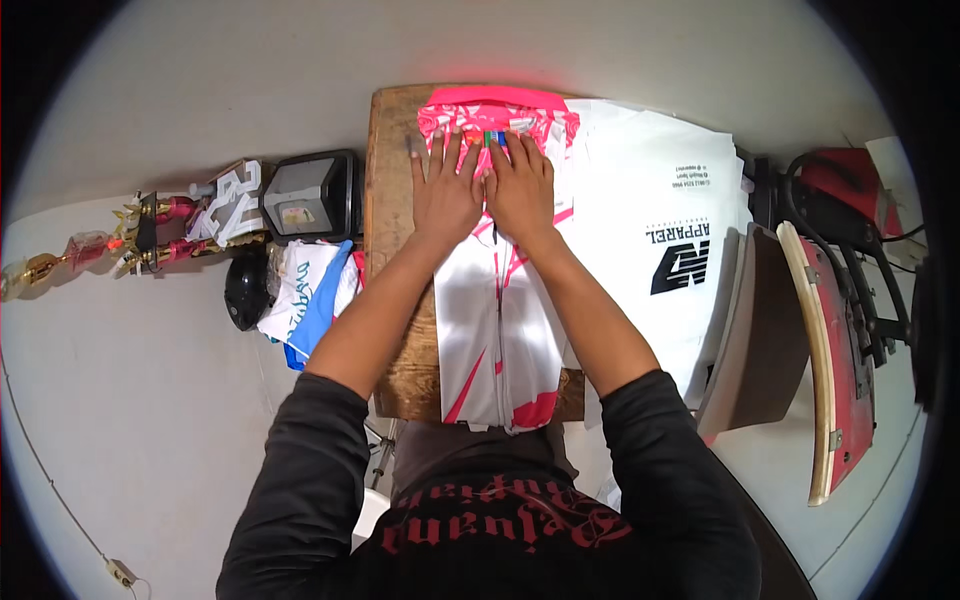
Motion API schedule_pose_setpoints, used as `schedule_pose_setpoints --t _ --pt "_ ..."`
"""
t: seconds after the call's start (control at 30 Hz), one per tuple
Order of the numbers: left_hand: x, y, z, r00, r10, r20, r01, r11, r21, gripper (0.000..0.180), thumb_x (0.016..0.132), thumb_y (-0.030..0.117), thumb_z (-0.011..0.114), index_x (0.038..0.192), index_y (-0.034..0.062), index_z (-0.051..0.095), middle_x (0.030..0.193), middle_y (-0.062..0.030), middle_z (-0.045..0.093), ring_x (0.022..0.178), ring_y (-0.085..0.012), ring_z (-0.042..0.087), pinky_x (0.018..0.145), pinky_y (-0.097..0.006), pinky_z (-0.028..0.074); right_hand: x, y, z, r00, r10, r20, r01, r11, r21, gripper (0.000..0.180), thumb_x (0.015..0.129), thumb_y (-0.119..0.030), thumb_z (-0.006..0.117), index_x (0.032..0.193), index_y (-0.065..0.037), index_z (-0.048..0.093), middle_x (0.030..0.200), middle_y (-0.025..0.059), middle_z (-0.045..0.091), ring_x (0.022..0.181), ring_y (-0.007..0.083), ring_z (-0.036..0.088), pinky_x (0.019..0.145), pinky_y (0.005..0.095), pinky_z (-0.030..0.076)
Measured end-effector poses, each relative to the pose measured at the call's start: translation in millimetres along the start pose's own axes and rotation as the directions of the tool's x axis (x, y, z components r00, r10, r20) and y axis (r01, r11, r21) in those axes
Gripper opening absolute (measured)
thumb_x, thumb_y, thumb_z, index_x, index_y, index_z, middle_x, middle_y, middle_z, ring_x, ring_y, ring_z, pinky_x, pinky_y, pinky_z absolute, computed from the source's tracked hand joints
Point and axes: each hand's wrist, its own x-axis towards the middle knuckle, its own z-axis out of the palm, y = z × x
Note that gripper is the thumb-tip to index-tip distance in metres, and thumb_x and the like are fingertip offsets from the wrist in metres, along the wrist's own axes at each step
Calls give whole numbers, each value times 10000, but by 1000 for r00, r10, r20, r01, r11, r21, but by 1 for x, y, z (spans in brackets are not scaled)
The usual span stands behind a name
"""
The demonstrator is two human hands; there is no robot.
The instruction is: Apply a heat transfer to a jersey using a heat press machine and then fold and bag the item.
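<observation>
A white and pink garment lies folded into a long strip on the wooden table. A dark line like a zip or seam runs down its length, and a bright pink band crosses its far end. My left hand rests flat on the far part, fingers stretched toward the pink patterned section. Beside it my right hand lies palm down on the same part, its fingers extended too. The two hands nearly touch at the thumbs. Small patches of orange, green and blue show by the fingertips; the cloth under my palms is hidden.
White printed plastic bags or sheets cover the table's right side. Left of the table are a grey-fronted box, a bundle of white and blue cloth and gold-and-red trophies. A red machine with a curved board stands right.
</observation>
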Motion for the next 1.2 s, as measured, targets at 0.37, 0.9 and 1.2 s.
schedule_pose_setpoints --t 0.37,0.9,1.2 --pt "-17 6 0 997 28 -67 -39 984 -173 534 1008 298 542 1504 103 501 1580 -264 392 1504 -465 292 1209 -655 205 -38 10 2 999 -21 -46 25 994 103 471 1034 -300 525 1417 -32 575 1526 257 460 1477 455 350 1184 644 254" --pt "-338 47 -147 481 -91 872 731 590 -342 401 964 395 679 1052 12 761 893 -215 739 839 -350 721 775 -434 541 -318 -63 -152 836 438 329 -543 744 389 154 962 -125 647 1060 -49 738 820 140 695 718 277 673 669 377 523" --pt "-413 52 -107 580 -52 813 695 551 -462 772 824 514 804 1377 19 591 1299 -266 654 1201 -396 632 1000 -450 484 -424 -101 -171 359 864 353 -933 321 164 514 894 -450 791 1083 -5 616 860 111 694 833 288 690 786 428 533"
